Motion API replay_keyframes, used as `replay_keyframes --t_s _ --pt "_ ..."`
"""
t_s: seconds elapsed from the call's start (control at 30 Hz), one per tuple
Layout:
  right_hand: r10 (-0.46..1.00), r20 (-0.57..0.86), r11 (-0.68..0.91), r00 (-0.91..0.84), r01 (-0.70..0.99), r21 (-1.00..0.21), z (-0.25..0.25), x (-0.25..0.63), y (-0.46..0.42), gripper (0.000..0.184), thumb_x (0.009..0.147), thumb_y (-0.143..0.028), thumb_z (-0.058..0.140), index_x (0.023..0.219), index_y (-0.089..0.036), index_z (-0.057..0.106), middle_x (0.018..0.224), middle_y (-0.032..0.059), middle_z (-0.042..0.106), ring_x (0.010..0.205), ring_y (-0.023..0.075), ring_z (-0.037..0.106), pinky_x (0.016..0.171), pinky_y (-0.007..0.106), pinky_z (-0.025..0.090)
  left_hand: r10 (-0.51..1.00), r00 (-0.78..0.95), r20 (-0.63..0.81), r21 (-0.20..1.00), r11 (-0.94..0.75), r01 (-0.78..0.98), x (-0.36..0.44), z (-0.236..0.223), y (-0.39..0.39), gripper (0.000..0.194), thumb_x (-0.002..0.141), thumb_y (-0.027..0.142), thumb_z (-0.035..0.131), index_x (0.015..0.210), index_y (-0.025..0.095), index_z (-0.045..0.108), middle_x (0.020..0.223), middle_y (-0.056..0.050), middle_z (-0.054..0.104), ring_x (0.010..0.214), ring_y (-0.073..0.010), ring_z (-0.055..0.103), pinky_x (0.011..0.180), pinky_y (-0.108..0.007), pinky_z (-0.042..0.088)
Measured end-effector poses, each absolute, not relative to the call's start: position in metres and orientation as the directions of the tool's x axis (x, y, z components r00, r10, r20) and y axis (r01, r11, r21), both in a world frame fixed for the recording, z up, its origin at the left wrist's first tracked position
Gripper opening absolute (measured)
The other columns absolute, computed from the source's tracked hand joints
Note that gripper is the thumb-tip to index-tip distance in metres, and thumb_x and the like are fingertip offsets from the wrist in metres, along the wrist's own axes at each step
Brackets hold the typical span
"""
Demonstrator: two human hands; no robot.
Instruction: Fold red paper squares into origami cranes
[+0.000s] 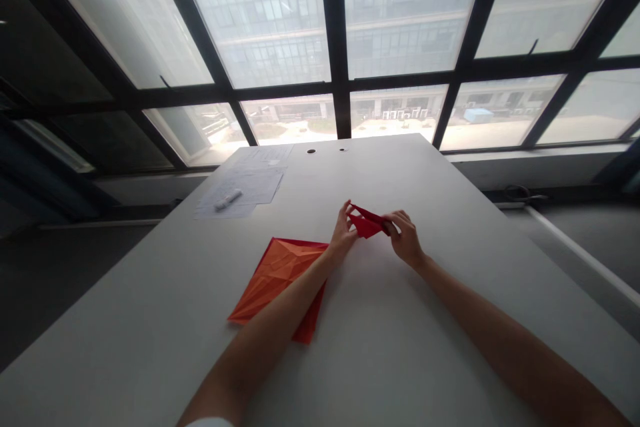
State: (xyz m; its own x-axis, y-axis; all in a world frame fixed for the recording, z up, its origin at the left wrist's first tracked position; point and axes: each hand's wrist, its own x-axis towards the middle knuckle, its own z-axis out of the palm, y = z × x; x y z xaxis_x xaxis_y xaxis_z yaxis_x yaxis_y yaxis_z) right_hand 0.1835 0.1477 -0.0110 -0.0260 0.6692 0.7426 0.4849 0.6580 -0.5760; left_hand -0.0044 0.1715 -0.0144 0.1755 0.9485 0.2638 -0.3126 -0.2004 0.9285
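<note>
The red paper (369, 223) is folded and spans the gap between the person's two hands, near the middle of the table (165, 293). The left grip (343, 232) grasps its left end, with the fingers spread around that end and one fingertip at the upper corner. The right grip (406, 240) pinches the opposite end between thumb and fingers, so the paper's middle shows uncovered between the two hands. A pointed part of it hangs toward the tabletop; whether that point touches the surface cannot be told.

Nearer the person and to the left lies the orange paper (280, 270), marked with many creases, with red along its far edge. The left forearm (280, 310) passes over its right part and hides some of it. Farther off, at the table's left side, the white sheets (263, 181) lie flat, overlapping, and a white tube (229, 200) rests on them. Beyond the table's far edge stand dark-framed windows (283, 20).
</note>
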Motion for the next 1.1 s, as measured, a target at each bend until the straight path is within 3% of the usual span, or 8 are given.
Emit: replay_keyframes --t_s 0.1,0.2,0.33,0.47,0.57,0.73,0.9,1.1 --pt "0.723 0.689 0.657 -0.05 0.361 -0.662 -0.012 0.185 0.149 0.022 0.098 -0.032 0.049 0.098 -0.025 0.07 0.085 0.0049 0.065 0.084 0.0221 0.058 0.077 0.038 0.048 0.914 0.256 0.315 0.939 -0.261 -0.224 -0.007 -0.01 0.169 0.082 0.066 0.033 0.086 0.139 0.026 0.05 0.141 -0.014 0.054 0.118 -0.0274 0.059 0.087 -0.034 0.054" --pt "0.763 0.643 0.633 -0.064 0.274 -0.724 -0.016 0.185 0.151 0.021 0.097 -0.033 0.051 0.097 -0.026 0.071 0.086 0.0044 0.065 0.084 0.0213 0.06 0.076 0.036 0.049 0.882 0.362 0.301 0.953 -0.268 -0.138 -0.009 -0.005 0.165 0.056 0.07 0.037 0.084 0.119 0.016 0.068 0.11 -0.014 0.072 0.092 -0.0239 0.068 0.08 -0.035 0.054" --pt "0.792 0.608 0.604 -0.065 0.232 -0.762 -0.02 0.185 0.154 0.017 0.095 -0.031 0.055 0.095 -0.025 0.07 0.087 0.0038 0.065 0.083 0.0206 0.06 0.076 0.036 0.049 0.862 0.375 0.342 0.94 -0.323 -0.114 -0.005 -0.004 0.163 0.038 0.074 0.04 0.08 0.098 0.012 0.076 0.082 -0.01 0.072 0.069 -0.0177 0.064 0.062 -0.03 0.051" --pt "0.779 0.627 0.593 0.016 0.309 -0.744 -0.015 0.184 0.152 0.016 0.094 -0.031 0.054 0.095 -0.024 0.068 0.091 0.0048 0.066 0.087 0.0214 0.061 0.079 0.037 0.049 0.872 0.28 0.402 0.914 -0.398 -0.073 -0.001 -0.007 0.165 0.028 0.079 0.04 0.074 0.091 0.014 0.075 0.083 -0.007 0.07 0.068 -0.0149 0.062 0.06 -0.026 0.05" --pt "0.71 0.688 0.577 0.153 0.434 -0.692 -0.007 0.18 0.142 0.013 0.093 -0.033 0.056 0.093 -0.023 0.064 0.092 0.0052 0.063 0.09 0.0223 0.059 0.082 0.039 0.048 0.886 0.131 0.445 0.889 -0.455 0.052 -0.001 -0.006 0.164 0.022 0.081 0.036 0.073 0.091 0.017 0.074 0.088 -0.006 0.072 0.079 -0.018 0.065 0.072 -0.031 0.052" --pt "0.749 0.662 0.541 0.023 0.556 -0.631 -0.001 0.161 0.125 0.028 0.074 -0.038 0.077 0.091 -0.023 0.06 0.085 0.0025 0.063 0.083 0.0226 0.058 0.079 0.038 0.047 0.858 0.007 0.513 0.829 -0.498 0.257 -0.002 -0.003 0.159 0.016 0.078 0.031 0.075 0.09 0.022 0.074 0.087 -0.003 0.073 0.084 -0.0192 0.066 0.082 -0.035 0.05" --pt "0.806 0.532 0.383 0.261 0.457 -0.803 -0.011 0.155 0.134 0.011 0.085 -0.031 0.059 0.087 -0.021 0.064 0.079 0.0025 0.067 0.072 0.0194 0.06 0.068 0.033 0.048 0.841 0.037 0.54 0.809 -0.531 0.252 -0.001 -0.006 0.159 0.017 0.083 0.029 0.069 0.098 0.023 0.075 0.095 -0.005 0.074 0.087 -0.0198 0.067 0.08 -0.034 0.052" --pt "0.793 0.504 0.414 0.342 0.305 -0.858 -0.013 0.163 0.139 0.01 0.084 -0.028 0.059 0.082 -0.019 0.064 0.077 0.0033 0.069 0.071 0.0197 0.064 0.066 0.032 0.053 0.864 0.068 0.499 0.839 -0.501 0.212 0.001 -0.007 0.158 0.02 0.091 0.033 0.06 0.099 0.023 0.076 0.095 -0.006 0.076 0.086 -0.0212 0.069 0.079 -0.035 0.055"
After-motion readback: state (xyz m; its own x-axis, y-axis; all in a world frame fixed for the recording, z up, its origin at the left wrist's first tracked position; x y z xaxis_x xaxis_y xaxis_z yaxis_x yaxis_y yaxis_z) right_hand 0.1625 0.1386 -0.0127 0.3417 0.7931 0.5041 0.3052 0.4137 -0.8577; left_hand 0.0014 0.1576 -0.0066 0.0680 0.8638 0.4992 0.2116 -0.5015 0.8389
